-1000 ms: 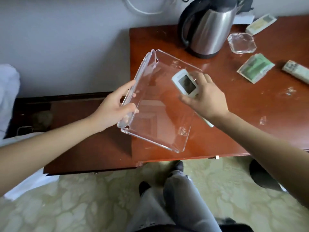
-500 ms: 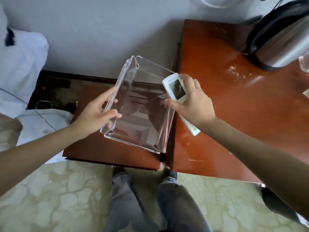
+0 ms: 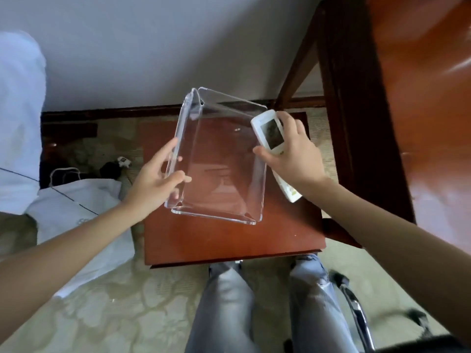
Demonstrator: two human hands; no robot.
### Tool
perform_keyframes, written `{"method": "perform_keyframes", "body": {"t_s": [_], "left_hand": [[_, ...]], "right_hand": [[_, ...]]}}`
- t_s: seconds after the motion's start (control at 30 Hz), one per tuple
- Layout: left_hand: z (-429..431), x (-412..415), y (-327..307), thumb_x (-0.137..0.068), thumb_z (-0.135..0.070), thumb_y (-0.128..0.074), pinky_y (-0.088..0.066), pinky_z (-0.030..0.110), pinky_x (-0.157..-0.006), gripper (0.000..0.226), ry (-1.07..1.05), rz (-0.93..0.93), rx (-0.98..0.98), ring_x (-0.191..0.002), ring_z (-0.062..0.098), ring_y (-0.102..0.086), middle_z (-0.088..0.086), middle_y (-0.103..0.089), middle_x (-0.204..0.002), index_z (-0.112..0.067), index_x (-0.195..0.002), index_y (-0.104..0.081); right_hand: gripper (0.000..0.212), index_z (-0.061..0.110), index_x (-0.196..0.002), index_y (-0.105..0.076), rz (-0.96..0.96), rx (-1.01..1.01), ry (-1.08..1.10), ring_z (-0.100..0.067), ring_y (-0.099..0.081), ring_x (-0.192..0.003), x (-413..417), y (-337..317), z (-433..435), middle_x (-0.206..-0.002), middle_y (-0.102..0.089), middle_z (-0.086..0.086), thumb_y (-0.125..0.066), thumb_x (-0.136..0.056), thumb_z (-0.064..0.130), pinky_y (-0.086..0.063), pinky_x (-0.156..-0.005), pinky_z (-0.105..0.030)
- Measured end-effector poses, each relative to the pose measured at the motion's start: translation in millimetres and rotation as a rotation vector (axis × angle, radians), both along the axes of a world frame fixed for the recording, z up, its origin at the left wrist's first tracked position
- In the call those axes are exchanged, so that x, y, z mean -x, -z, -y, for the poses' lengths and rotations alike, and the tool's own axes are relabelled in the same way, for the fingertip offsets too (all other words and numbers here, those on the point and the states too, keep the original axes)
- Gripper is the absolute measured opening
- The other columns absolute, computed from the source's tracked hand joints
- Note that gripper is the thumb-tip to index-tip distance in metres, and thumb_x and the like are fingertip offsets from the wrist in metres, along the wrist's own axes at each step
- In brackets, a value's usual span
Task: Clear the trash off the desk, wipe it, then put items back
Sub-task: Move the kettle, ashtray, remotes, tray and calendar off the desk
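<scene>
So my left hand grips the clear tray, my right hand clamps the remote against its right wall, mid-frame over the low table, probably freeing the upper-right desk for wiping.

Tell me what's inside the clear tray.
Nothing shows inside the clear tray; the low wooden table shows through it. The right hand, gripping the remote, covers its right rim.

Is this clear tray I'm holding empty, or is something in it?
Empty. The clear tray shows only the low table through its base; the remote sits in the right hand at its rim, not inside.
</scene>
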State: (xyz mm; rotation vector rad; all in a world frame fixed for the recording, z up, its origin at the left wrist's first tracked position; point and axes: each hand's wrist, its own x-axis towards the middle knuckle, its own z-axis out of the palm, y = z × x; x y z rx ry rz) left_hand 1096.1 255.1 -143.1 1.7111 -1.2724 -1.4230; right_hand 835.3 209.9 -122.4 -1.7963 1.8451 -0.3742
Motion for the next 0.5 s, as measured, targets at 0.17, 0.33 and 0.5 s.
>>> {"method": "perform_keyframes", "body": {"t_s": [0.17, 0.33, 0.5], "left_hand": [[18, -10, 69, -0.088, -0.003, -0.057, -0.053, 0.025, -0.054, 0.070, 0.026, -0.025, -0.022, -0.084, 0.031, -0.068, -0.003, -0.046, -0.136, -0.046, -0.136, -0.031], [34, 14, 129, -0.088, -0.004, -0.057, -0.053, 0.026, -0.055, 0.069, 0.067, -0.081, -0.010, -0.084, 0.033, -0.067, 0.001, -0.044, -0.134, -0.047, -0.136, -0.031], [43, 35, 163, -0.086, -0.011, -0.063, -0.058, 0.032, -0.059, 0.062, 0.125, -0.054, 0.002, -0.081, 0.027, -0.068, -0.004, -0.050, -0.119, -0.044, -0.128, -0.033]], "right_hand": [[0.070, 0.021, -0.136, -0.032, -0.010, -0.049, 0.252, -0.025, -0.056, -0.100, -2, 73, 11, -0.122, -0.045, -0.001, -0.063, -0.078, 0.046, -0.047, -0.078, -0.037], [0.069, 0.021, -0.135, -0.033, -0.059, -0.033, 0.348, -0.023, -0.056, -0.101, 22, 130, 29, -0.125, -0.046, -0.002, -0.061, -0.078, 0.047, -0.045, -0.078, -0.036], [0.071, 0.018, -0.139, -0.031, -0.098, -0.023, 0.338, -0.023, -0.055, -0.104, 40, 169, 43, -0.128, -0.045, -0.004, -0.060, -0.081, 0.046, -0.039, -0.072, -0.030]]}}
